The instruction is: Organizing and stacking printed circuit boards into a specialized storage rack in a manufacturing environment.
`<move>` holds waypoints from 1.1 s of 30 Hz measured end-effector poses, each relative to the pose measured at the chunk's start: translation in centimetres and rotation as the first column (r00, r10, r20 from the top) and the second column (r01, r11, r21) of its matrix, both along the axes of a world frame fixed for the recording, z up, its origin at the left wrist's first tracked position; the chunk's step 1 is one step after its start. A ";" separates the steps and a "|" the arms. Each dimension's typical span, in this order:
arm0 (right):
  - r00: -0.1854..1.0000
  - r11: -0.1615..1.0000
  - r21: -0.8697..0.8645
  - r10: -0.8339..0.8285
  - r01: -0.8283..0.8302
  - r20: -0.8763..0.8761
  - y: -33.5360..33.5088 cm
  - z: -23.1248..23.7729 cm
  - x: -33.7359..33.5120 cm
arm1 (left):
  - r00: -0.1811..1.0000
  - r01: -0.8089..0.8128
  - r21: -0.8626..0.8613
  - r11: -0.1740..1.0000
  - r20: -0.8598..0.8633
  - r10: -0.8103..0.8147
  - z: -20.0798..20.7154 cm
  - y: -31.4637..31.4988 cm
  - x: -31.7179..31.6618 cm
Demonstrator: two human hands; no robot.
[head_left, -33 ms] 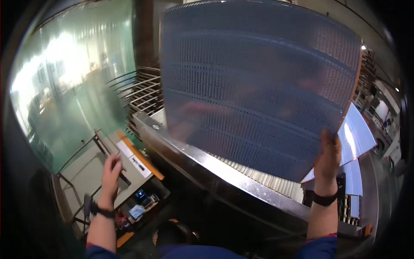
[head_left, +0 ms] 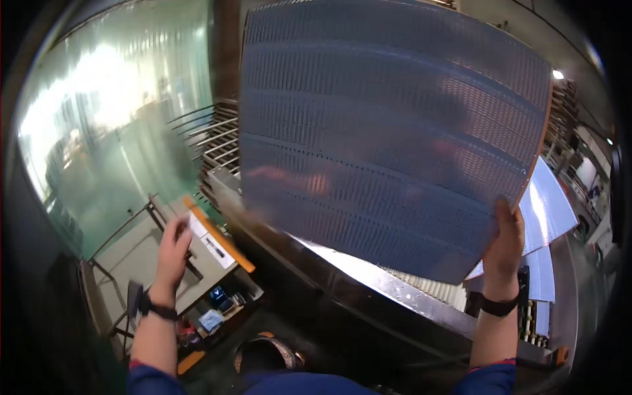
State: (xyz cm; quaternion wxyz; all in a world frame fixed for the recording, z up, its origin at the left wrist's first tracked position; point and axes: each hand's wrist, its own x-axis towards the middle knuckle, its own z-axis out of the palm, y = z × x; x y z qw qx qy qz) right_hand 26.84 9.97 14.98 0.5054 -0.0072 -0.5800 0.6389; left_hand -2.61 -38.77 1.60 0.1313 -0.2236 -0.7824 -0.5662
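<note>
A large, thin blue-grey panel (head_left: 382,138) with rows of fine marks and a copper-coloured edge stands tilted up before me. My right hand (head_left: 505,243) grips its lower right edge, thumb side on the face turned to me; the other fingers are largely hidden. On the left, my left hand (head_left: 173,253) holds nothing, its fingers loosely bent and apart, in front of the grey table. Below the panel's lower edge lie white rollers (head_left: 434,288) behind a wet metal rail (head_left: 368,266). More blue panels (head_left: 546,204) lie beyond my right hand.
A rack with metal rods (head_left: 220,141) stands behind the panel's left side. The grey table (head_left: 125,253) at left has an orange edge strip (head_left: 224,237), papers and a lower shelf with small items. A translucent green curtain (head_left: 112,151) hangs beyond. A round container (head_left: 289,352) sits below.
The panel has shifted slightly toward me and its lower edge hides more of the rail and rollers. My left hand has risen a little with its fingers spread more.
</note>
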 end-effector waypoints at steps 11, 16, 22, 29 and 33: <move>0.808 0.892 -0.368 0.411 -0.262 0.421 2.3 -9.5 -6.0 | 0.738 0.407 0.436 0.803 0.361 -0.570 6.5 4.9 -0.3; 0.715 0.808 -0.422 0.573 -0.411 0.401 5.3 -14.3 -8.0 | 0.682 0.376 0.397 0.837 0.493 -0.540 3.5 4.6 -0.6; 0.732 0.817 -0.450 0.547 -0.360 0.407 7.6 -17.8 -8.1 | 0.725 0.367 0.305 0.879 0.498 -0.476 2.9 5.4 -0.3; 0.713 0.807 -0.491 0.553 -0.328 0.431 7.1 -16.7 -8.3 | 0.716 0.391 0.291 0.873 0.500 -0.487 3.0 6.1 -0.7; 0.728 0.846 -0.450 0.497 -0.286 0.473 8.0 -17.9 -8.9 | 0.670 0.410 0.321 0.853 0.529 -0.521 2.7 5.8 -1.2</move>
